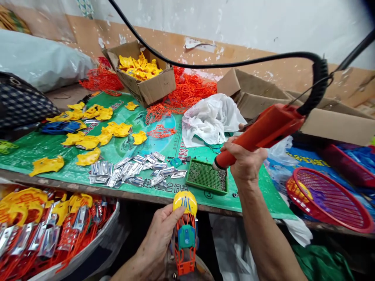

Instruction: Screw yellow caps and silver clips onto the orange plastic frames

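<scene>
My left hand point(159, 230) is closed on a toy car point(186, 238) with a yellow front, an orange frame and a teal block in the middle. It is held below the table's front edge, my thumb on the yellow part. My right hand point(244, 158) grips a red electric screwdriver point(260, 132), its cable rising from the back end. The tool's tip points down over a green tray point(191, 175) of small screws. Whether the tip touches a screw, I cannot make out. Left of the tray lie loose silvery metal-looking plates point(129, 171).
Yellow shells point(88, 142) lie across the green table cover point(158, 152). A cardboard box point(155, 88) of yellow parts stands behind, beside orange frames point(190, 88). At lower left is a container point(96, 249) of partly assembled pieces. A white cloth point(211, 117) and red basket point(331, 199) sit rightward.
</scene>
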Demonstrator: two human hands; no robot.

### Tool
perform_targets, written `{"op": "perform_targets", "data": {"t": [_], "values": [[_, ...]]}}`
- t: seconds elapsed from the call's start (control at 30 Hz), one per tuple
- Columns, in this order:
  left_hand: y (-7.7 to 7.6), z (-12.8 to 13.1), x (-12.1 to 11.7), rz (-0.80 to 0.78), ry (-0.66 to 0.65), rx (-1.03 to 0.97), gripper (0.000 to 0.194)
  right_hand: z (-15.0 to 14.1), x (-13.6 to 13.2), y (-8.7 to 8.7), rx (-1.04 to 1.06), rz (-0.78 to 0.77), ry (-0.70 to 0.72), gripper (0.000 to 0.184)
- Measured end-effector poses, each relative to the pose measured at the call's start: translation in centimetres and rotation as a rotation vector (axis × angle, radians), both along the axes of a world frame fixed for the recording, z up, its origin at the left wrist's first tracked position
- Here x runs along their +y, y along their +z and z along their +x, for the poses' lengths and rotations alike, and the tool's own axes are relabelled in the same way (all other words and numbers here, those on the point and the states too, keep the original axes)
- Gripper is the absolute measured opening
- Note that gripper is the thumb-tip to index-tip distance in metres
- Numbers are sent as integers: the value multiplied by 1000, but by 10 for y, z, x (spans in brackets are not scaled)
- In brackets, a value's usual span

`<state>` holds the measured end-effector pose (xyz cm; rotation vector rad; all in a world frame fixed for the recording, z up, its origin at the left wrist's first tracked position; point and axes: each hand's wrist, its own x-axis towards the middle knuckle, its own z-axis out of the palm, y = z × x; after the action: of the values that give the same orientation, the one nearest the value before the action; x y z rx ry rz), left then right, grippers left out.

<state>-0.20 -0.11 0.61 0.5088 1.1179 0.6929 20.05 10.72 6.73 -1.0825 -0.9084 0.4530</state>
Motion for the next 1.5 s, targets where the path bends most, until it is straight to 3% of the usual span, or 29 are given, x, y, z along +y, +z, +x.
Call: {"op": "perform_targets", "data": {"t": [0.13,0.2,0.27,0.33,0.37,0.47,0.57,0.73,0.87,1.0,1.27,1.5], "values": [[5,-3,-4,116,-68,79,38,2,5,12,-88,-139,-70,24],[9,-7,-4,260,-107,186,34,1,-1,17,-213,-188,-161,33],[13,-11,-4,500,-155,334,29,-6,-19,18,-328,-203,-250,58],[18,-16,-3,850,-163,500,23,-17,-51,13,-364,-218,-244,83],[19,-19,-3,1051,-144,582,20,-25,-69,8,-345,-248,-170,82],[23,-22,-4,1597,-83,833,20,-50,-122,-13,-288,-415,263,71],[19,-22,-9,1840,-121,1018,29,-71,-155,-36,-206,-437,322,74],[1,-17,-20,1957,-76,1040,36,-74,-171,-63,-113,-239,271,71],[-6,-15,-25,1949,-139,1039,37,-66,-176,-71,-115,-151,277,71],[-6,-15,-26,1937,-197,1047,40,-62,-177,-74,-125,-122,310,70],[-8,-15,-27,1926,-267,1040,42,-53,-175,-69,-343,-161,274,70],[0,-15,-25,1933,-330,1089,39,-53,-171,-67,-393,-132,265,68]]}}
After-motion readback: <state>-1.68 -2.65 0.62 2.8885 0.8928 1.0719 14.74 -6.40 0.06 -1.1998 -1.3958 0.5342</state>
